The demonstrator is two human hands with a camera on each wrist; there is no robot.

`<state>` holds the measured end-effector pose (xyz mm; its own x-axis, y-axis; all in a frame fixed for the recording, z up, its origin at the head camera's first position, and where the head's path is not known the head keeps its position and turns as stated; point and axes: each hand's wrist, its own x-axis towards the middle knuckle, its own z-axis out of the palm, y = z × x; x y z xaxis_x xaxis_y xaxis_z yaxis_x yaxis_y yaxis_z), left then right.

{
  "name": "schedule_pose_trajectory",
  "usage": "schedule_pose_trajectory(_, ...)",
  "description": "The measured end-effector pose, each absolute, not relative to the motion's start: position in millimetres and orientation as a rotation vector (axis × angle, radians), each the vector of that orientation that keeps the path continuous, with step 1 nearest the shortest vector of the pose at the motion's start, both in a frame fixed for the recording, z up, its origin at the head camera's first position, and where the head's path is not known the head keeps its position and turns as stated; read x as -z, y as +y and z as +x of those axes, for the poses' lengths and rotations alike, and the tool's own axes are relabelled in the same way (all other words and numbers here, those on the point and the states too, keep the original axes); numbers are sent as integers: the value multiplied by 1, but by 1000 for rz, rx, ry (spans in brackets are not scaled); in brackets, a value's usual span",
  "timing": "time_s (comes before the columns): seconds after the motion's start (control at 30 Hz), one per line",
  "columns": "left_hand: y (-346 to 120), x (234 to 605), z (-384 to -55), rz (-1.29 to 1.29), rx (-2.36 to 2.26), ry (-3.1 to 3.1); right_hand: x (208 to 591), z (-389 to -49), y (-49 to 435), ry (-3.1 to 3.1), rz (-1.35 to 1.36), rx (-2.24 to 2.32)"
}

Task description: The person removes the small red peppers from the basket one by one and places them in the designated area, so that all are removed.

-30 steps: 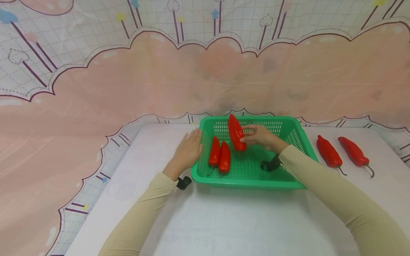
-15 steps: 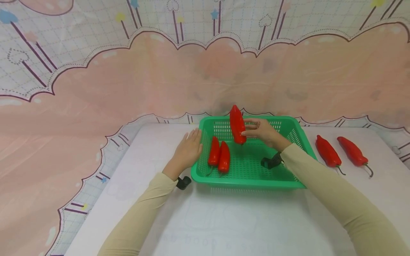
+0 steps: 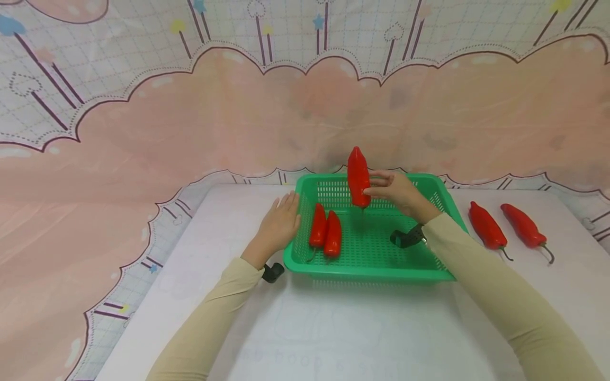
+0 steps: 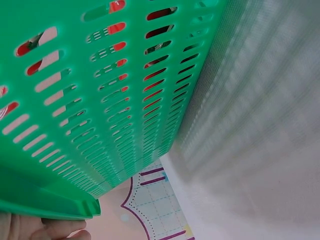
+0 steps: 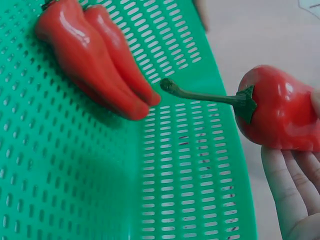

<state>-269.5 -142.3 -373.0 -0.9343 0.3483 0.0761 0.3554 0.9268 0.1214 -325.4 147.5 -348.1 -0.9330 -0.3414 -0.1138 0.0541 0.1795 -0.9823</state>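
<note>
My right hand (image 3: pixel 401 194) pinches a red pepper (image 3: pixel 358 179) between thumb and fingers, above the back part of a green plastic basket (image 3: pixel 371 273). The pepper's tip points up and its green stem (image 5: pixel 210 96) hangs at the lower end. Inside the basket, by its left wall, two more red peppers (image 3: pixel 318 226) lie side by side. My left hand (image 3: pixel 280 225) lies with straight fingers along the basket's left rim. In the left wrist view its fingertips (image 4: pixel 55 228) show at the rim's edge.
Right of the basket, two red peppers with curled stems lie on the white tabletop: one nearer the basket (image 3: pixel 488 226), one farther right (image 3: pixel 524 226). A patterned pink and white cloth (image 3: pixel 305 121) hangs behind the table. Black camera mounts sit on both wrists.
My right hand has raised the pepper from low in the basket to above its back rim, shifting slightly right. The left hand and the other peppers have stayed in place.
</note>
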Motion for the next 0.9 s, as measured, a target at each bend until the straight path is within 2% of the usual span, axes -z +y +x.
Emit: schedule_pose_trajectory(0.9,-143,374,-271,-573,166,-3033,306,-301,187,2239,-153,1833)
